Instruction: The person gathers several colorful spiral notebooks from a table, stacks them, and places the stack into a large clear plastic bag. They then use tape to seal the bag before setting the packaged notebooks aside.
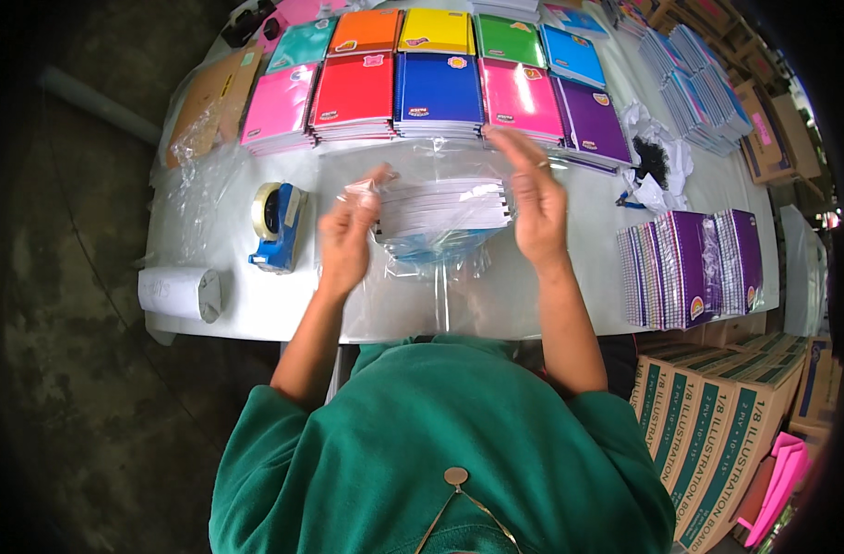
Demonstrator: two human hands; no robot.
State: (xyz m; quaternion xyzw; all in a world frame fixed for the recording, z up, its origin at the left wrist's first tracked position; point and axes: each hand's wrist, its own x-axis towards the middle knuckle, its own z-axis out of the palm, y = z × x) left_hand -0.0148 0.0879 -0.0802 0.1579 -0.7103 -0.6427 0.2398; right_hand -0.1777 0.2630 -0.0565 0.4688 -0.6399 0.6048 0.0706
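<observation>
In front of me a stack of notebooks [443, 205] lies with its white page edges up, on and partly under clear plastic wrap [422, 295]. Blue shows at the stack's lower side. My left hand [348, 235], slightly blurred, is at the stack's left end with its fingers curled and pinched on a glossy fold of the plastic. To the right of the stack my right hand [539, 205] is raised with fingers stretched toward the far side and thumb apart, holding nothing I can see.
Two rows of colourful spiral notebooks [439, 92] line the table's far side. A blue tape dispenser [279, 226] stands left, near a white roll [179, 294]. Purple notebooks [690, 268] stand at right, with pliers [631, 199] behind. Cardboard boxes [717, 434] sit beside the table.
</observation>
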